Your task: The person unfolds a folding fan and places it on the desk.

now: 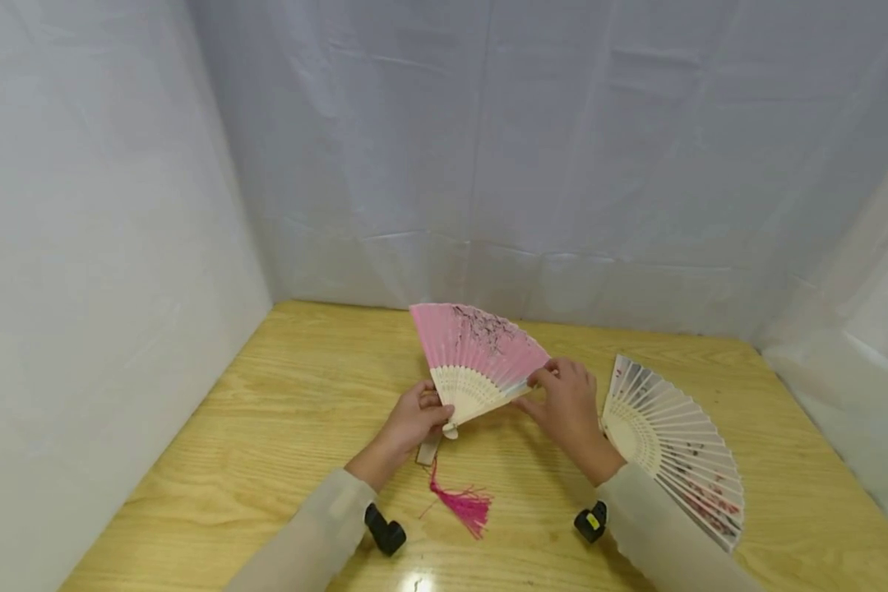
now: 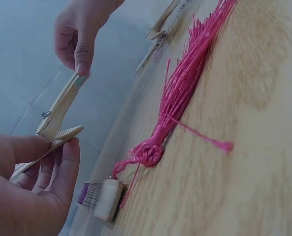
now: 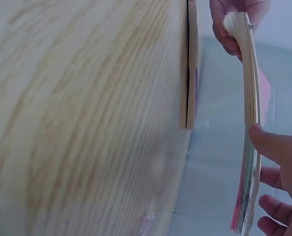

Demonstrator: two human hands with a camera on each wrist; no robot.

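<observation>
A pink folding fan (image 1: 481, 337) with a dark branch-and-blossom print is spread part way, held above the table. My left hand (image 1: 417, 418) pinches its pale ribs near the pivot, thumb on the front face. At the fan's right edge, my right hand (image 1: 568, 403) pinches the outer rib between thumb and fingers. Seen edge-on in the right wrist view, the ribs (image 3: 248, 73) form a stack. Beneath lies a pale wooden strip (image 1: 427, 450), mostly hidden by the fan and left hand; a magenta tassel (image 1: 468, 503) hangs off its near end onto the tabletop.
To the right, a white folding fan (image 1: 677, 448) with a grey and red print lies spread on the wooden table (image 1: 266, 436), partly under the right forearm. White sheeting (image 1: 488, 164) walls the table at the back and both sides.
</observation>
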